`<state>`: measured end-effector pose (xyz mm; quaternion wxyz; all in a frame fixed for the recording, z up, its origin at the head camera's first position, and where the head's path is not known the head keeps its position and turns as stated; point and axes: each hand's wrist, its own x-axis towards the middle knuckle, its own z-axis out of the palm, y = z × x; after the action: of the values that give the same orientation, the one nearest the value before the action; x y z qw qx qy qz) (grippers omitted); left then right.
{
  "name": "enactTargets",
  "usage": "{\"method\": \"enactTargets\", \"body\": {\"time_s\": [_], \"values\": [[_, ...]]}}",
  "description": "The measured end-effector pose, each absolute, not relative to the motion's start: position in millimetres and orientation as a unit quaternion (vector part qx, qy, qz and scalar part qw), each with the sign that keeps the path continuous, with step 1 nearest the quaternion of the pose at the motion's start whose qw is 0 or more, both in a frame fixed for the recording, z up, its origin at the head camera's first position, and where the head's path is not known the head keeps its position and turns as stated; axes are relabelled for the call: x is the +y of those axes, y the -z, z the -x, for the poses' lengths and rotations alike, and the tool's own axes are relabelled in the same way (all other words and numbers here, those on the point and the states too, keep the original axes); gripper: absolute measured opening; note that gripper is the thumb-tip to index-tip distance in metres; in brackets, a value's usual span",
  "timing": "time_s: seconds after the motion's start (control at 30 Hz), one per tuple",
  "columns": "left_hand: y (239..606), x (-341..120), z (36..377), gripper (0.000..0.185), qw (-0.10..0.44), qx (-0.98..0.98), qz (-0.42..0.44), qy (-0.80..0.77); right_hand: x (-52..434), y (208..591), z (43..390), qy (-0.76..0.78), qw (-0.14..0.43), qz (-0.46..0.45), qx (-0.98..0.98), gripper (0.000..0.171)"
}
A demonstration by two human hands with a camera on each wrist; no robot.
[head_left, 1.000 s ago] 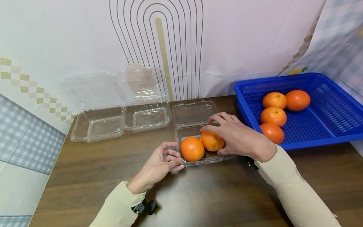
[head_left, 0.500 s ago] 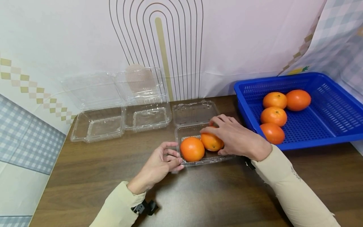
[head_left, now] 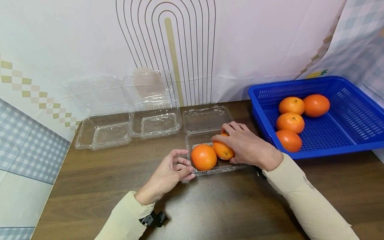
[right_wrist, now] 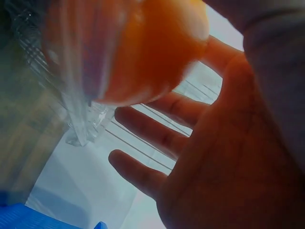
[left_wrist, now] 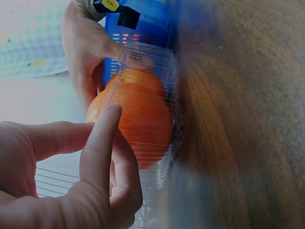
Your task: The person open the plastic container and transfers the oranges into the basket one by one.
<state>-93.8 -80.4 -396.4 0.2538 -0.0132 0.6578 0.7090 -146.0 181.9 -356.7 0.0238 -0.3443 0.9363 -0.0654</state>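
Note:
A lidded clear plastic container (head_left: 222, 169) lies open on the wooden table, its lid folded back toward the wall. One orange (head_left: 204, 157) sits in its left part. At that end my left hand (head_left: 169, 173) holds the container's edge between thumb and fingers; the left wrist view shows fingertips (left_wrist: 113, 112) right at the rim. My right hand (head_left: 250, 145) grips a second orange (head_left: 222, 150) from above, beside the first and inside the container. Curled fingers hide part of this orange in the head view. The right wrist view shows an orange (right_wrist: 157, 52) against the fingers.
Two more clear containers (head_left: 103, 131) stand side by side at the back left, lids raised against the patterned wall. To the right, a blue plastic basket (head_left: 342, 146) holds several oranges (head_left: 290, 123). The wooden table (head_left: 210, 206) extends toward me in front of the hands.
My right hand and forearm have shifted slightly left, and the orange under the fingers has turned a little. My left hand has stayed in place.

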Motion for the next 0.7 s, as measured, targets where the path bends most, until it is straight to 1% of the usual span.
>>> {"method": "enactTargets", "body": {"time_s": [0.23,0.7], "values": [[396.3,-79.8,93.9,0.060,0.253,0.658,0.015,-0.709,181.6,357.8,146.2,0.061,0.016,0.345,0.937,0.073],[396.6,-80.0,93.4,0.058,0.254,0.659,0.019,-0.707,183.0,353.1,144.9,0.060,0.019,0.346,0.936,0.072]]}}
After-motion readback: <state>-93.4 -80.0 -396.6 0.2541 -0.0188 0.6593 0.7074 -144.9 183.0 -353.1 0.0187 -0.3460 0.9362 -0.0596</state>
